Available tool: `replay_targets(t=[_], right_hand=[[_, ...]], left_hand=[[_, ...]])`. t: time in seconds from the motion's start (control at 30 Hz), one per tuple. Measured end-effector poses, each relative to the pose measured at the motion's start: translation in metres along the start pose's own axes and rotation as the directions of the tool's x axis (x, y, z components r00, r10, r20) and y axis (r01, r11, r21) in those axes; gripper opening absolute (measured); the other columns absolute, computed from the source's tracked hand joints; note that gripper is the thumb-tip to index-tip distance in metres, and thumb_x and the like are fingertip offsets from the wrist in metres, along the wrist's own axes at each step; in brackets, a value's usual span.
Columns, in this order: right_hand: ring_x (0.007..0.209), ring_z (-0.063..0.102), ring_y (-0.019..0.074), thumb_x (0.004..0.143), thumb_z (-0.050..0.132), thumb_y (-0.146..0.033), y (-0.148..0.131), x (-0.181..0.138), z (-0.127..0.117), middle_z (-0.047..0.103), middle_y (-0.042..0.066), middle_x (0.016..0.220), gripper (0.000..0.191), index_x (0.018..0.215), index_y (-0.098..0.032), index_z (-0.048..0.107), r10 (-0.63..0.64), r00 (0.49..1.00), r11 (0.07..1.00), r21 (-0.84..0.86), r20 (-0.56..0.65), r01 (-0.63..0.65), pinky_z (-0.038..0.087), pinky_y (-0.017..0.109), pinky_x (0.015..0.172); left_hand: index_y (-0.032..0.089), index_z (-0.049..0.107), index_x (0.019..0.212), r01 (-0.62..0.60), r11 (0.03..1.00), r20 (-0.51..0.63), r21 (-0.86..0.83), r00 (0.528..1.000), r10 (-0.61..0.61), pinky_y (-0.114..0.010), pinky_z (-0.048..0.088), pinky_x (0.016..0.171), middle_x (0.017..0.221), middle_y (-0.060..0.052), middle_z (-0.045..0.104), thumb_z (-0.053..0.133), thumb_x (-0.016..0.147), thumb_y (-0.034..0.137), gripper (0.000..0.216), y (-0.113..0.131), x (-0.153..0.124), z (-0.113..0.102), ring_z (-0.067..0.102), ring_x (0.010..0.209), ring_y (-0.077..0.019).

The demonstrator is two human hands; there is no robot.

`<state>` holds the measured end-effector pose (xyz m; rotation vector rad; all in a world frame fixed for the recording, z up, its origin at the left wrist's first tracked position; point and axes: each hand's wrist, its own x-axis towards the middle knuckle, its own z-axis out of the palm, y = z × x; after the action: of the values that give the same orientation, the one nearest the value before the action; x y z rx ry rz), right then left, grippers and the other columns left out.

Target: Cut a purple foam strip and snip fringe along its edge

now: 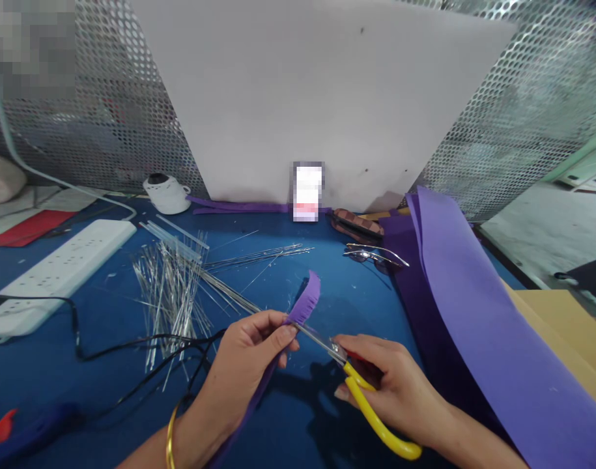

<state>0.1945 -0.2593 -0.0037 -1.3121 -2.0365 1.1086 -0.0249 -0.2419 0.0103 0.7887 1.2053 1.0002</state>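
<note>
Pinching a fringed purple strip (307, 301) that juts past its fingertips, the left grip (258, 342) sits beside the tips of yellow-handled scissors (363, 398) clasped in the right grip (388, 378), silvery wires (173, 293) lying left of both.

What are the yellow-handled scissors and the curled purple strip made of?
The slim-bladed, yellow-handled scissors have silvery, glinting blades, likely metal; their smooth, slightly shiny handles look plastic. The curled purple strip looks matte and bends softly, so maybe felt or thin foam.

Purple strip (307, 301), yellow-handled scissors (383, 426), blue tabletop (376, 299), white mug (167, 197), brown-checked case (357, 225), silvery wires (173, 293)
</note>
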Motion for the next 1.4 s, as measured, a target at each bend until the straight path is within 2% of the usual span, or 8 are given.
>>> replay_targets(t=[0.33,0.73,0.87,1.0,1.23,1.4], right_hand=[[0.064,0.049,0.0145,0.079,0.074,-0.034,-0.0018,0.0005,0.0,0.06,0.0,0.077,0.033,0.11,-0.022,0.069,0.022,1.0,1.0,-0.016,0.008,-0.022,0.038,0.023,0.056],[0.064,0.047,0.0145,0.076,0.074,-0.027,-0.0031,0.0001,0.0015,0.059,0.0,0.074,0.013,0.083,-0.018,0.066,0.036,0.999,0.999,-0.017,0.026,-0.036,0.038,0.023,0.059],[0.061,0.039,0.0123,0.076,0.072,-0.029,-0.0047,0.0013,0.0025,0.048,-0.004,0.067,0.014,0.076,-0.018,0.064,0.062,0.997,0.995,0.077,0.046,-0.066,0.033,0.022,0.055],[0.059,0.031,0.0107,0.076,0.07,-0.028,-0.0055,0.0028,0.0034,0.037,-0.006,0.062,0.013,0.074,-0.017,0.063,0.106,0.986,0.965,0.226,0.129,-0.134,0.027,0.022,0.051],[0.06,0.026,0.01,0.077,0.07,-0.028,-0.0005,0.0024,0.004,0.033,-0.006,0.065,0.014,0.078,-0.016,0.063,0.108,0.98,0.919,0.359,0.164,-0.161,0.024,0.022,0.052],[0.06,0.025,0.0098,0.079,0.071,-0.036,0.0038,0.0027,0.002,0.032,-0.006,0.066,0.025,0.091,-0.014,0.067,0.077,0.973,0.881,0.442,0.218,-0.169,0.022,0.023,0.052]], left_hand=[[0.015,0.07,0.071,0.004,1.0,0.01,-0.014,1.0,-0.004,-0.019,0.035,0.051,0.058,0.003,0.064,0.077,0.071,0.03,0.016,-0.0005,0.0005,-0.0017,0.047,0.048,-0.0063],[0.015,0.069,0.068,0.017,0.999,0.048,-0.048,0.999,-0.014,-0.019,0.034,0.051,0.057,0.002,0.064,0.076,0.073,0.028,0.016,0.0002,-0.0001,-0.002,0.047,0.049,-0.0064],[0.015,0.069,0.067,0.032,0.996,0.056,-0.083,0.998,-0.027,-0.018,0.034,0.05,0.056,0.002,0.064,0.077,0.072,0.027,0.015,0.0011,-0.0003,-0.0021,0.047,0.048,-0.006],[0.016,0.07,0.067,0.052,0.994,0.067,-0.096,0.997,-0.046,-0.017,0.034,0.05,0.056,0.002,0.063,0.077,0.073,0.027,0.015,0.0008,0.0008,-0.002,0.047,0.048,-0.0056],[0.015,0.071,0.071,0.044,0.994,0.088,-0.098,0.995,-0.036,-0.018,0.034,0.05,0.058,0.001,0.064,0.076,0.074,0.028,0.014,0.0004,0.0016,-0.0032,0.047,0.049,-0.0066],[0.014,0.07,0.07,0.065,0.992,0.101,-0.105,0.993,-0.054,-0.018,0.034,0.05,0.057,0.001,0.063,0.076,0.074,0.029,0.017,0.0018,0.0012,-0.0028,0.047,0.05,-0.0068]])
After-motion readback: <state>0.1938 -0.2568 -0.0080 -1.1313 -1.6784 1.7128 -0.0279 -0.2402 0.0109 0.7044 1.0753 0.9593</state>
